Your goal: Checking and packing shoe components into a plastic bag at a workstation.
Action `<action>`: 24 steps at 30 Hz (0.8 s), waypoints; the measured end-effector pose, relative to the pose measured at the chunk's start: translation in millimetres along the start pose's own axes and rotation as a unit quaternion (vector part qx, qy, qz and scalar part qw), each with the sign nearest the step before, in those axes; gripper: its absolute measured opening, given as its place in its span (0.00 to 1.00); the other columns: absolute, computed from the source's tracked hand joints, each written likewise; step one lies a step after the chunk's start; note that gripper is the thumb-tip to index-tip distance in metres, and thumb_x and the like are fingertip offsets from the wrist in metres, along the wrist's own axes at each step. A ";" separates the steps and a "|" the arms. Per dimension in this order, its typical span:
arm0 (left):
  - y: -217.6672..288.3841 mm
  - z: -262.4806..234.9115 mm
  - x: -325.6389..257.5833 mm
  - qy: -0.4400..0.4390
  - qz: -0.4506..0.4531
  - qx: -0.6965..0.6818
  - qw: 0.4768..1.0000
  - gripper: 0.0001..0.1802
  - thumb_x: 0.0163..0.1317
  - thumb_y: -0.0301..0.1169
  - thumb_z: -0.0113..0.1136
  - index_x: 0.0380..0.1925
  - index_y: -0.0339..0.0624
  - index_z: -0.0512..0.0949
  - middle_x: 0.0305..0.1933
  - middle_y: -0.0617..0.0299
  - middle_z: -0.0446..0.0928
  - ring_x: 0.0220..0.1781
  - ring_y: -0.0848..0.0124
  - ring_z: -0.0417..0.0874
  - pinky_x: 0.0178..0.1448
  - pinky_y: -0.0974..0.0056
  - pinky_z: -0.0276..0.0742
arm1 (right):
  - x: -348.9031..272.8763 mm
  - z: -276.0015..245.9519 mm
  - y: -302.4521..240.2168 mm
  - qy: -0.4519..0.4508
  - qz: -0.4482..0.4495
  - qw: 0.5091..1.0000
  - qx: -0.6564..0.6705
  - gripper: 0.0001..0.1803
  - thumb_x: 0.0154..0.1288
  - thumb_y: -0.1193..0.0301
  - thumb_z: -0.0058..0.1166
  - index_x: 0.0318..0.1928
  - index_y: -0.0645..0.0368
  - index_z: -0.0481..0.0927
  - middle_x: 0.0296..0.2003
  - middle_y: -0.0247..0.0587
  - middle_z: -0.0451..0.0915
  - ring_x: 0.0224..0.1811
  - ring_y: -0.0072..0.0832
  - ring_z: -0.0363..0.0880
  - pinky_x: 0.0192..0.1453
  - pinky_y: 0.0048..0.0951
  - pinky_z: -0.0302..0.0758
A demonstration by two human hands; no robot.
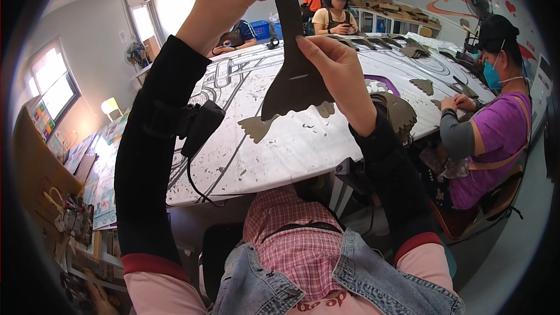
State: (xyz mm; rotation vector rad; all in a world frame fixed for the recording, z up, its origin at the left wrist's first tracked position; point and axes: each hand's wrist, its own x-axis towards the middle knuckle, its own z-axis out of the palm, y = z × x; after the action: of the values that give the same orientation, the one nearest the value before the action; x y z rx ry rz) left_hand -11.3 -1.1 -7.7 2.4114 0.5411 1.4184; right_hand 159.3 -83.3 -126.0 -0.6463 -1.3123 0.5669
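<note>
Dark cutout (291,65), one, in two grips (224,9) (341,70)

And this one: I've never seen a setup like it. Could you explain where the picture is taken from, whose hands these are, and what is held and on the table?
There is no machine here, just a person's two bare hands. The single picture comes from a fisheye camera worn on that person's head, so straight edges bend. The left hand holds the narrow top of a dark brown fan-shaped cutout; the right hand grips its edge lower down. On the white table cover with black line drawings lie an olive-brown scalloped cutout and, to the right, a pile of similar pieces.
</note>
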 end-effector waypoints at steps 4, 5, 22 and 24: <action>-0.4 4.5 -3.3 0.002 -0.013 0.001 1.000 0.20 0.58 0.45 0.65 0.42 0.41 0.82 0.35 0.66 0.81 0.40 0.78 0.80 0.51 0.72 0.72 | 1.0 -4.1 5.0 0.016 -0.022 1.000 -0.009 0.13 0.65 0.66 0.58 0.39 0.65 0.82 0.27 0.33 0.82 0.27 0.13 0.78 0.30 0.14 0.73; -1.5 6.8 -5.7 -0.001 -0.005 -0.021 1.000 0.22 0.57 0.47 0.65 0.42 0.40 0.82 0.35 0.63 0.81 0.40 0.76 0.80 0.47 0.71 0.73 | 0.6 -4.3 5.4 0.016 -0.021 1.000 -0.009 0.13 0.65 0.66 0.58 0.39 0.65 0.82 0.27 0.33 0.82 0.27 0.13 0.78 0.30 0.14 0.73; -28.9 62.5 -57.5 -0.052 -0.042 -0.211 0.975 0.14 0.58 0.31 0.65 0.39 0.32 0.78 0.34 0.64 0.80 0.37 0.80 0.80 0.42 0.76 0.74 | -3.0 -3.7 16.3 0.073 -0.062 0.995 -0.037 0.12 0.65 0.67 0.57 0.38 0.66 0.82 0.26 0.33 0.82 0.27 0.13 0.77 0.30 0.15 0.71; -28.8 56.6 -53.5 -0.074 -0.045 -0.223 0.971 0.15 0.59 0.33 0.65 0.40 0.33 0.78 0.35 0.65 0.80 0.37 0.80 0.80 0.41 0.77 0.74 | -4.2 -6.1 12.6 0.057 -0.047 0.997 -0.037 0.12 0.65 0.67 0.57 0.38 0.66 0.82 0.26 0.33 0.82 0.26 0.13 0.77 0.29 0.15 0.71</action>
State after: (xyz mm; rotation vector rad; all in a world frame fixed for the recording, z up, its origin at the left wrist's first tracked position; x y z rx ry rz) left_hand 9.8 -3.3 -87.9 2.0803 0.2570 1.1609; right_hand 164.3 -78.1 -138.7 -0.6642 -1.2535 0.4005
